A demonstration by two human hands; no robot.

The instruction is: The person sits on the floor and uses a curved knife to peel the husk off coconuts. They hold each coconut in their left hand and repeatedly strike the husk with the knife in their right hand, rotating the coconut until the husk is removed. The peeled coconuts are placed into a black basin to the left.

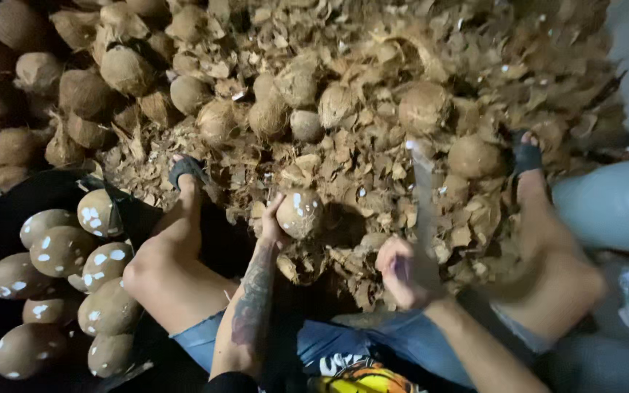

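Observation:
My left hand (274, 224) grips a partly peeled brown coconut (300, 213) with white patches, held upright on a stump-like block (301, 263) between my legs. My right hand (405, 273) is closed on the handle of a long knife (424, 196), whose blade points up and away, blurred by motion, just right of the coconut. My bare legs spread to either side, with sandalled feet (186, 171) (525, 156) resting on the husk litter.
A black tub (9, 211) at the left holds several peeled coconuts (63, 251). A heap of unpeeled husked coconuts (125, 69) lies beyond, over shell chips (373, 167). Pale blue rounded containers (613, 204) stand at the right.

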